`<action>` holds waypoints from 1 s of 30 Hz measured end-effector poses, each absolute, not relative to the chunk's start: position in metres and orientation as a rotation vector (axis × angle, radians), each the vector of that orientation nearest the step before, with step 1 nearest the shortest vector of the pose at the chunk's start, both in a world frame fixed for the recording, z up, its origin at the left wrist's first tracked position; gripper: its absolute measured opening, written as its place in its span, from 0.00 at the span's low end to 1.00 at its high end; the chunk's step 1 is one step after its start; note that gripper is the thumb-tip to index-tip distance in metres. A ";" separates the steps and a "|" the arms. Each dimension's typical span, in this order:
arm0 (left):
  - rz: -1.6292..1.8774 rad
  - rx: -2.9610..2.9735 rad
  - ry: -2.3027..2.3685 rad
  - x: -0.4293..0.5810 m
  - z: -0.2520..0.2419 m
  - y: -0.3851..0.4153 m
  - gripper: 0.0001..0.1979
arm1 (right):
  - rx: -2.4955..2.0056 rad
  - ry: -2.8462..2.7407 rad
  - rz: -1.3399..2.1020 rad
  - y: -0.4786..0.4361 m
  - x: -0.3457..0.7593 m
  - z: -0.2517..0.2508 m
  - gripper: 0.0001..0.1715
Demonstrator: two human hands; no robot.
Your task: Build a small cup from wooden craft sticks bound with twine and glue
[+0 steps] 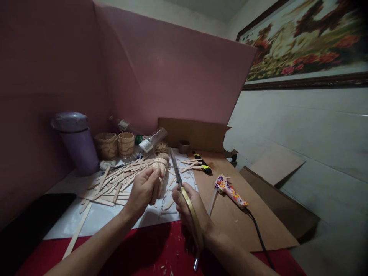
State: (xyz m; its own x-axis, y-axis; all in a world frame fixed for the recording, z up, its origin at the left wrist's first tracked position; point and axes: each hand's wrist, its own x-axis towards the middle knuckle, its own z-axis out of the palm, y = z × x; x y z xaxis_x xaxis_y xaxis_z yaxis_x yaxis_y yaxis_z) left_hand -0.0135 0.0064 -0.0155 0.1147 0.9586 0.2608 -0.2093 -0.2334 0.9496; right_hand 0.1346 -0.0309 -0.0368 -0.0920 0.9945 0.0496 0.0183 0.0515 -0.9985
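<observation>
My left hand [146,186] is closed around a round bundle of wooden craft sticks [160,163], which has a band around it near its far end. My right hand [191,205] grips a pair of scissors [188,201] by the gold-coloured handles. Their blades point up and away, just right of the bundle and apart from it; I cannot tell how far the blades are spread. Loose craft sticks [123,180] lie in a heap to the left of my left hand, on white paper [63,222]. Small wood scraps lie between and below my hands.
To the right, a flower-patterned glue gun [232,194] with a black cord lies on cardboard [258,226]. Behind it is a black and yellow utility knife [204,165]. A purple tumbler [79,147], wooden-looking cups [125,145], a plastic bottle [152,141] and a small pot [184,147] stand or lie farther back.
</observation>
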 end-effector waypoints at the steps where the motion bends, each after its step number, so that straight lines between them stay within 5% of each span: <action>1: 1.395 1.288 0.852 -0.014 -0.014 0.008 0.16 | -1.170 -1.288 1.220 -0.030 0.136 -0.036 0.31; 7: 1.584 1.195 0.994 -0.021 -0.007 0.018 0.16 | -1.538 -1.371 1.118 -0.023 0.155 -0.021 0.22; 11: 1.660 1.174 1.023 -0.026 -0.008 0.026 0.15 | -1.938 -1.884 0.516 -0.011 0.163 0.000 0.15; 30: 1.755 1.244 1.156 -0.032 -0.009 0.024 0.12 | -2.153 -2.524 -0.193 0.112 0.141 0.039 0.19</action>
